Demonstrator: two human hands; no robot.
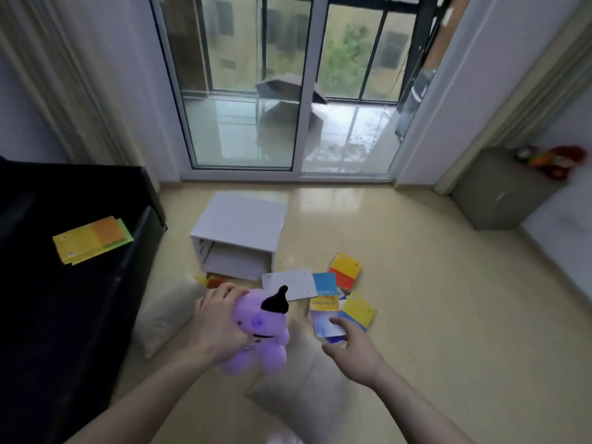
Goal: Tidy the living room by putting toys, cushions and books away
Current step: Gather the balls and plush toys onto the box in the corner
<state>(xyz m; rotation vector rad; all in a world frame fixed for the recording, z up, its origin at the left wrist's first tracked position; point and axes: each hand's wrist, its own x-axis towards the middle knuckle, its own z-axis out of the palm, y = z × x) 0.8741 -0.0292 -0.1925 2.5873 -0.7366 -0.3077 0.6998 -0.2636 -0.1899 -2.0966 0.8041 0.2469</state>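
Head view: left hand (217,322) is clenched round a purple plush toy (261,331), held above the floor (432,299) between two pale cushions (160,318). Right hand (350,347) is released, fingers spread, hovering over scattered books (339,299) just in front of a white open cabinet (238,235). More books (93,240) lie on the dark sofa (64,299). Risk noted: the grip takes only the toy's head, so it may slip; stepping forward could land on loose books or cushions.
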